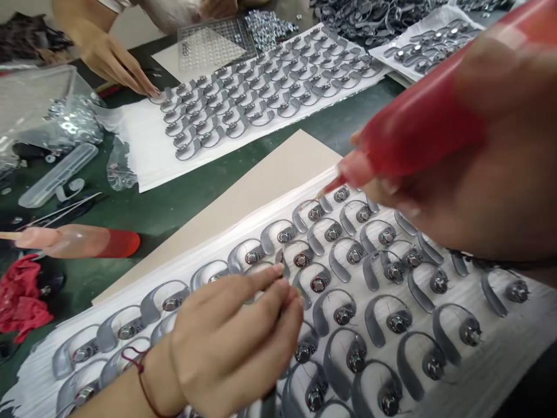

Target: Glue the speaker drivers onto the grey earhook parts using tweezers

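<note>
My right hand [491, 197] is wrapped round a red squeeze bottle [418, 122], its nozzle tip [331, 187] pointing down-left at the far row of grey ear-hook parts [343, 194]. My left hand [235, 342] rests on the near part of the white foam sheet [513, 371], fingers pressed together and pointing right, touching a grey ear-hook [261, 270]. What lies under those fingers is hidden. Several rows of grey ear-hooks with small metal discs [343, 316] cover the sheet.
Another person's hand [113, 61] touches a second white sheet of ear-hooks [261, 93] across the green table. A second red bottle [78, 241] lies at left beside tweezers [61, 210], a red cloth [21, 296] and a clear plastic bag [39, 110]. A cardboard sheet [261, 186] lies in between.
</note>
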`<action>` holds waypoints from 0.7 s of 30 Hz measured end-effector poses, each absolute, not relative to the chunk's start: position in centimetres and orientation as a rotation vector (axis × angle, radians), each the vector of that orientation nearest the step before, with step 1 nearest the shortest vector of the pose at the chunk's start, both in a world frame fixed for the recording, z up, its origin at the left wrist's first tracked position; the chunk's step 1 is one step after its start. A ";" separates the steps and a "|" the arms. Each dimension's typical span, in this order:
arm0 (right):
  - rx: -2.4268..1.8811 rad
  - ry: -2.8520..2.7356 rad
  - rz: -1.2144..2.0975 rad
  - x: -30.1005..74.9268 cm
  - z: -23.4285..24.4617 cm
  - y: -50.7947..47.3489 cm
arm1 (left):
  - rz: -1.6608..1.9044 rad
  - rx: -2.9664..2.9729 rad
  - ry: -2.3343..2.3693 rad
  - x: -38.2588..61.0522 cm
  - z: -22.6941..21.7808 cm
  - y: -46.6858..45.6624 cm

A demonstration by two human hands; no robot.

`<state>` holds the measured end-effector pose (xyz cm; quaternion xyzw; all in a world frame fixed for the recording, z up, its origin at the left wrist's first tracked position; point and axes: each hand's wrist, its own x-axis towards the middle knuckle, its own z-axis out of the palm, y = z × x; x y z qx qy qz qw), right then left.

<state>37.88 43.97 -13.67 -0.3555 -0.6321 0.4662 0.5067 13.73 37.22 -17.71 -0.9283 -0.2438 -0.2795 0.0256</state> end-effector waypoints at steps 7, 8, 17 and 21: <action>-0.703 -1.382 1.508 35.7 -17.8 44.7 | -0.699 -2.825 -0.469 14.6 -18.0 37.8; -0.698 -1.373 1.522 35.7 -18.1 44.6 | -0.676 -2.840 -0.486 14.7 -17.9 38.0; -0.776 -1.701 1.417 35.6 -18.5 43.7 | -0.573 -2.891 -0.548 15.0 -17.8 38.1; -0.837 -1.835 1.257 35.8 -18.5 43.5 | -0.585 -2.890 -0.522 15.0 -18.1 38.1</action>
